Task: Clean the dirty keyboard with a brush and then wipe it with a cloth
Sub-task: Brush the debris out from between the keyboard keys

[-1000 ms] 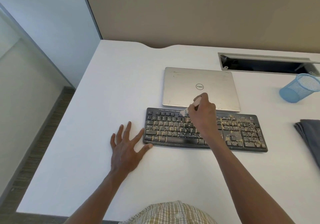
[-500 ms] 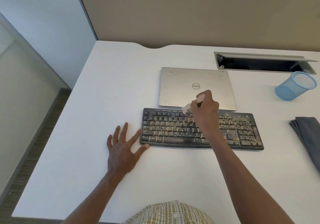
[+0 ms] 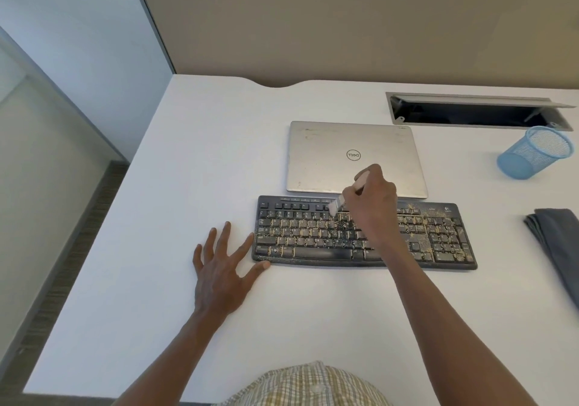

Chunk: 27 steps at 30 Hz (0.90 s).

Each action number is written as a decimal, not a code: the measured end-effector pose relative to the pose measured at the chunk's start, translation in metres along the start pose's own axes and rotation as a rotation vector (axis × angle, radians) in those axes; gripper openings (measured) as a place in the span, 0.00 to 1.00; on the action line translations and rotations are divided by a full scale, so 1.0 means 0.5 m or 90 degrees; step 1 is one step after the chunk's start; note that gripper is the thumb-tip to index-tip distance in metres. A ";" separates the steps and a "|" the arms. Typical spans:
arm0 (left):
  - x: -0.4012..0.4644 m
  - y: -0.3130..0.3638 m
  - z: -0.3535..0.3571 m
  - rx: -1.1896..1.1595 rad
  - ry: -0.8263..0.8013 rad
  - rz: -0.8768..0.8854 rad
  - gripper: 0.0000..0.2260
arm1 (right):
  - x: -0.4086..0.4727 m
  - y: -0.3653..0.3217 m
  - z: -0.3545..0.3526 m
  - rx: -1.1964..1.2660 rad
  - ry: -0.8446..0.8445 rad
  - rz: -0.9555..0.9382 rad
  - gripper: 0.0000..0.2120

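**Brushing the top rows of a crumby keyboard**

The right hand (image 3: 371, 200) is gripping the brush (image 3: 346, 195) with curled fingers. The brush is tilting, its handle up toward the laptop (image 3: 329, 142) and its pale bristles down and to the left. The bristles are touching the top rows near the middle of the keyboard (image 3: 313, 236).

The keyboard is lying long-ways across the tabletop (image 3: 219, 142), left to right, just in front of the laptop. Yellowish crumbs are sitting on most keys, with a thick patch at the right end. So dirty keys are lying on both sides of the bristles, and I think lots of brushing is left.

The left hand (image 3: 219, 267) is resting flat with fingers spread. Its thumb is touching the keyboard's near left corner, maybe steadying it.

The cloth (image 3: 554, 242) is lying well off to the right, nearer the right hand, untouched.

A blue mesh cup (image 3: 529, 155) is tipping over, and nothing shows inside. A cable slot (image 3: 470, 114) is open and dark.
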State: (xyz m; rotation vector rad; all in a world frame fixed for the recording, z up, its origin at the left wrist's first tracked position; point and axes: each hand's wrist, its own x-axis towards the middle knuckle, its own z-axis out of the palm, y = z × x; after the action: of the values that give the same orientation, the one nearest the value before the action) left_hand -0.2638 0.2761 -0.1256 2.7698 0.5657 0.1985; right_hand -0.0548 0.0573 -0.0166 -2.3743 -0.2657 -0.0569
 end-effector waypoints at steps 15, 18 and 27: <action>-0.001 0.001 0.000 -0.002 -0.002 0.000 0.33 | -0.007 0.012 -0.002 -0.014 -0.015 -0.008 0.07; -0.001 0.001 -0.003 -0.005 -0.001 -0.002 0.33 | -0.001 0.012 -0.009 0.026 0.019 0.012 0.07; -0.001 0.002 -0.002 -0.009 0.005 0.004 0.34 | -0.005 0.019 -0.015 0.046 0.079 0.013 0.07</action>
State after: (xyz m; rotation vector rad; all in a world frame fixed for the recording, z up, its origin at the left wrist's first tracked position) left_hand -0.2641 0.2754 -0.1242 2.7591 0.5551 0.2139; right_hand -0.0552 0.0451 -0.0177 -2.2908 -0.1817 -0.1820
